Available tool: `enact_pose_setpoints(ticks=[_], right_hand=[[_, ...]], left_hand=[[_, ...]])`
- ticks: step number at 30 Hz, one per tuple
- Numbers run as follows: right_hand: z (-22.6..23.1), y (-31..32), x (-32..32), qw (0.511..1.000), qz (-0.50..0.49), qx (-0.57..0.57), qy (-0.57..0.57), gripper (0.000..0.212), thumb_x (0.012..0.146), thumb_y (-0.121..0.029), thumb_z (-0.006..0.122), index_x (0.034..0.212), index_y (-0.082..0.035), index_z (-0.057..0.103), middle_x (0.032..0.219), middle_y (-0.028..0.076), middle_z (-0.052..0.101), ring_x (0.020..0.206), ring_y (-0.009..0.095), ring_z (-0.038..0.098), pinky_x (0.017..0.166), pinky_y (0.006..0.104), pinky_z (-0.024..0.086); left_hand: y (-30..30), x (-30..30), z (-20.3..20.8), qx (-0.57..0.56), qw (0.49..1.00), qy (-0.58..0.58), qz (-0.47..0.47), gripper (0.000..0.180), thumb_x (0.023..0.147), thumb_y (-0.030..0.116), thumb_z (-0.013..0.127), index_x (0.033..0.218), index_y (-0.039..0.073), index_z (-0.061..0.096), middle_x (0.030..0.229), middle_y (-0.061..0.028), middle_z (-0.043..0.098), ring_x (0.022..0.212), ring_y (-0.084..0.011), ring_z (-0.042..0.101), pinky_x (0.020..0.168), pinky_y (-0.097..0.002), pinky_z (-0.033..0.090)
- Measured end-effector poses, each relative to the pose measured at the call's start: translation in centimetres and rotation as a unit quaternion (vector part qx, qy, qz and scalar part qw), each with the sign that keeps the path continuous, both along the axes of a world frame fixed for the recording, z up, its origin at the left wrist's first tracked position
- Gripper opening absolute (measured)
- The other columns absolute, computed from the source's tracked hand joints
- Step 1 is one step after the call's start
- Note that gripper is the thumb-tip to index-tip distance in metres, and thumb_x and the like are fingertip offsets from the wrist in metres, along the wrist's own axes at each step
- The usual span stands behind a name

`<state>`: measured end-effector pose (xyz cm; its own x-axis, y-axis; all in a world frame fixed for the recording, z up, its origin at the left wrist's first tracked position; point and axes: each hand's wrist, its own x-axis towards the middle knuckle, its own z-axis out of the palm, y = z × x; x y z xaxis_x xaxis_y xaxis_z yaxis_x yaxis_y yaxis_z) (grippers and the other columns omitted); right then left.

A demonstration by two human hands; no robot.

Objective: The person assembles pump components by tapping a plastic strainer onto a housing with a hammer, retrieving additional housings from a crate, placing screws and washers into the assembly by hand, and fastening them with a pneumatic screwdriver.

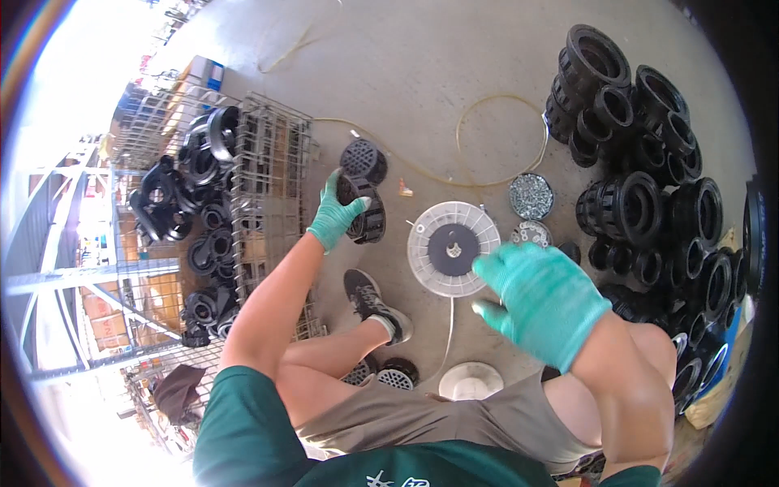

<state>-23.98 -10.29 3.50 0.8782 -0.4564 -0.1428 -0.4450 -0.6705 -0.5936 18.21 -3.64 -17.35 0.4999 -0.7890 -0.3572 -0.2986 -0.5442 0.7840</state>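
Note:
My left hand (339, 213), in a green knit glove, grips the rim of a black ribbed round plastic fitting (370, 224), thumb on top. Its lower side is hidden, so I cannot tell whether it rests on the floor. Just beyond it stands a black round part with a perforated grey top (359, 157). My right hand (545, 299), gloved alike and slightly blurred, hovers by the right edge of a white round ribbed stand (422, 272). Its thumb is apart from the fingers and I see nothing held. A dark disc (450, 264) with a small pale piece at its centre lies on the stand.
Behind the right hand are a dish of small metal fasteners (531, 196) and one of pale rings (532, 234). Black fittings (621, 207) pile up at the right. A wire cage (272, 162) with black parts stands left. A thin hose (422, 172) crosses the floor.

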Motion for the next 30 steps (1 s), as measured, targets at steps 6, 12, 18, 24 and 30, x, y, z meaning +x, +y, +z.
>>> enact_pose_setpoints(ticks=[6, 12, 18, 24, 30], right_hand=[[-1.8, 4.6, 3.8, 0.963, -0.132, 0.036, -0.233, 0.076, 0.078, -0.026, 0.083, 0.141, -0.001, 0.048, 0.120, 0.022, 0.065, 0.105, 0.039, 0.066, 0.093, 0.0451, 0.053], [0.6, 6.4, 5.3, 0.935, -0.152, 0.169, -0.270, 0.098, 0.069, -0.023, 0.089, 0.150, -0.003, 0.037, 0.122, 0.020, 0.066, 0.109, 0.030, 0.067, 0.096, 0.0396, 0.053], [-0.2, 4.8, 2.8, 0.815, -0.131, 0.465, -0.320, 0.065, 0.081, -0.020, 0.081, 0.135, 0.002, 0.052, 0.112, 0.011, 0.070, 0.100, 0.017, 0.066, 0.091, 0.0338, 0.056], [1.6, 4.4, 1.4, 0.769, -0.081, 0.584, -0.248, 0.040, 0.086, -0.019, 0.073, 0.120, -0.001, 0.064, 0.107, 0.008, 0.069, 0.096, 0.016, 0.066, 0.088, 0.0325, 0.054], [0.6, 3.7, 0.6, 0.775, 0.009, 0.576, -0.262, 0.040, 0.087, -0.027, 0.067, 0.117, -0.001, 0.063, 0.106, 0.007, 0.068, 0.091, 0.015, 0.064, 0.083, 0.0335, 0.055]], left_hand=[[2.5, -12.9, 20.0, -0.135, 0.953, 0.270, -0.029, 0.114, 0.078, 0.025, 0.090, 0.161, 0.025, 0.012, 0.152, -0.0094, 0.040, 0.135, -0.0264, 0.046, 0.105, -0.0470, 0.049], [7.2, -19.1, 24.7, -0.139, 0.948, 0.283, 0.036, 0.116, 0.076, 0.055, 0.084, 0.161, 0.028, 0.010, 0.157, -0.0108, 0.031, 0.135, -0.0317, 0.048, 0.091, -0.0516, 0.057], [9.5, -17.5, 25.9, -0.290, 0.834, -0.257, -0.392, 0.136, 0.050, 0.047, 0.099, 0.159, 0.013, 0.024, 0.159, -0.0274, 0.023, 0.145, -0.0463, 0.030, 0.116, -0.0525, 0.036], [9.9, -20.2, 28.1, -0.174, 0.775, -0.364, -0.487, 0.129, 0.044, 0.047, 0.094, 0.155, 0.020, 0.035, 0.157, -0.0342, 0.021, 0.141, -0.0584, 0.029, 0.115, -0.0593, 0.035], [10.0, -21.2, 26.2, -0.313, 0.764, -0.298, -0.480, 0.132, 0.040, 0.046, 0.098, 0.151, 0.013, 0.035, 0.151, -0.0344, 0.029, 0.136, -0.0557, 0.037, 0.111, -0.0608, 0.038]])
